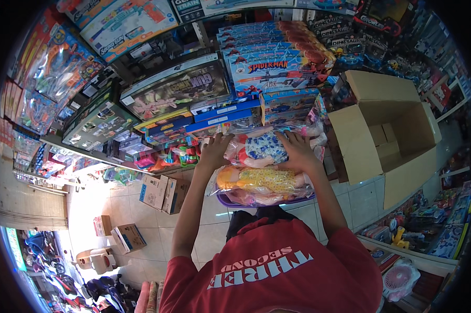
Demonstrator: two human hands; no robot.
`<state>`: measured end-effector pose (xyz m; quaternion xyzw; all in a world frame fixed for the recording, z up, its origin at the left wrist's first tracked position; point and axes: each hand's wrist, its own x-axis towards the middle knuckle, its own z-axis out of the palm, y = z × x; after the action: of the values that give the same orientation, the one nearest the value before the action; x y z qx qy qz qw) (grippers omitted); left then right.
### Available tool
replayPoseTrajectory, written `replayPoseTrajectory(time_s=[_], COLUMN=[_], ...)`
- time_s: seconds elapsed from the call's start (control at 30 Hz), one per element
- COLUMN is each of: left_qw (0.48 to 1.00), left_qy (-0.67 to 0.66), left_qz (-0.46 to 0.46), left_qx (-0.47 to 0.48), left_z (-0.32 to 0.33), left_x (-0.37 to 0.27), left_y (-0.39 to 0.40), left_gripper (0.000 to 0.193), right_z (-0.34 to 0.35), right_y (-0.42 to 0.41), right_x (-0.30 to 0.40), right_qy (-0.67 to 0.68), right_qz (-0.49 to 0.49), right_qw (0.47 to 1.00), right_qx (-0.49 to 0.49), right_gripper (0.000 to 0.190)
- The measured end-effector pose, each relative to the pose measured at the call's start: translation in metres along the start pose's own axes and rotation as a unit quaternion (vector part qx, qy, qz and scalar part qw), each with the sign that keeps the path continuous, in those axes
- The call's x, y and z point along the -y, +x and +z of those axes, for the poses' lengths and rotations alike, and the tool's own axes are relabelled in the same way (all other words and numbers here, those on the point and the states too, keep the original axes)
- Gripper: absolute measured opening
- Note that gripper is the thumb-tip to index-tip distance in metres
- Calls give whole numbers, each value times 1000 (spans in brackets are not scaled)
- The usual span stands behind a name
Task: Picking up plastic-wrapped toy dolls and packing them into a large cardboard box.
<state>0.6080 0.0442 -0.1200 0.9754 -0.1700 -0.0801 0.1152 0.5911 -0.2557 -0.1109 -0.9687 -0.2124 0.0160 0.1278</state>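
Note:
A doll in a blue-and-white floral dress, wrapped in transparent plastic, lies across the top of a purple plastic basin. My left hand grips its wrapping at the left end, near the doll's head. At the other end, my right hand has its fingers spread over the dress and the bag, thumb below. Nearer to me in the basin is a second bagged doll with yellow hair and a yellow dotted dress. Further bagged dolls show beneath it, partly hidden.
Boxed toy guns fill the shelf ahead. A large open cardboard box stands at the right. Smaller cartons sit on the tiled floor at left. A pink-and-white fan is at lower right.

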Motion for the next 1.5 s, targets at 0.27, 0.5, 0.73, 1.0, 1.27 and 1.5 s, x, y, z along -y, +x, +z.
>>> replayPoseTrajectory(time_s=[0.27, 0.5, 0.73, 1.0, 1.27, 1.5], left_qw=[999, 997, 983, 811, 730, 560], left_qy=[-24, -62, -107, -527, -662, -821], left_qz=[42, 53, 97, 10, 168, 49], left_qx=[-17, -17, -115, -252, 27, 103], left_z=[-7, -53, -119, -100, -12, -23], left_x=[9, -11, -32, 0, -67, -167], left_y=[-3, -28, -81, -128, -117, -92], left_gripper=[85, 80, 87, 68, 89, 47], right_z=[-1, -49, -95, -103, -71, -73], right_y=[11, 0, -39, -106, -167, -223], right_x=[-4, 3, 41, 50, 63, 67], right_qy=[10, 72, 87, 127, 137, 73], right_qz=[9, -18, -13, 24, 74, 123], right_qw=[1000, 997, 989, 958, 935, 923], right_qx=[-6, -12, -119, -257, -319, -356], right_gripper=[108, 106, 99, 97, 93, 88])
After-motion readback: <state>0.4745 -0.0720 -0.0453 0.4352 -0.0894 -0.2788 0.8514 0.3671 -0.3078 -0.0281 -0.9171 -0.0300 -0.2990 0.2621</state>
